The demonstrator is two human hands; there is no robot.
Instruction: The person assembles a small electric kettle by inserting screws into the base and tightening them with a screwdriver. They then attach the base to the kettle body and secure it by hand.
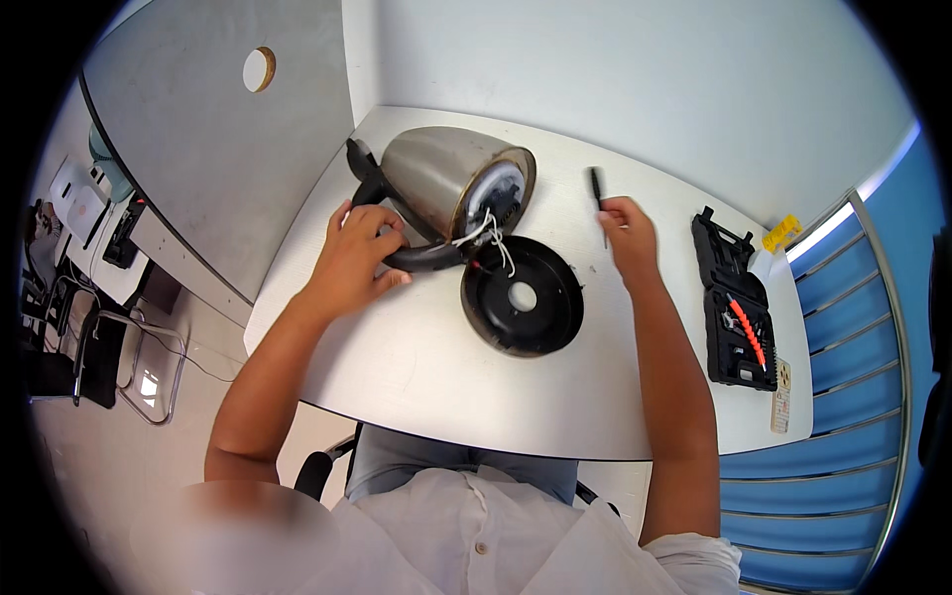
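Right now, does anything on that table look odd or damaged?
Yes. The steel kettle lies on its side, its underside exposed and its bottom edge brownish. The round black base cover is off that underside, lying open beside it. White wires trail out of the bottom, where they would normally be hidden.

White buttoned shirt (436,526); grey-blue trousers (407,458), possibly denim.

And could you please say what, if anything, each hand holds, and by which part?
Right hand: a slim black tool, around its middle. Left hand: on the black kettle handle; whether gripping is unclear.
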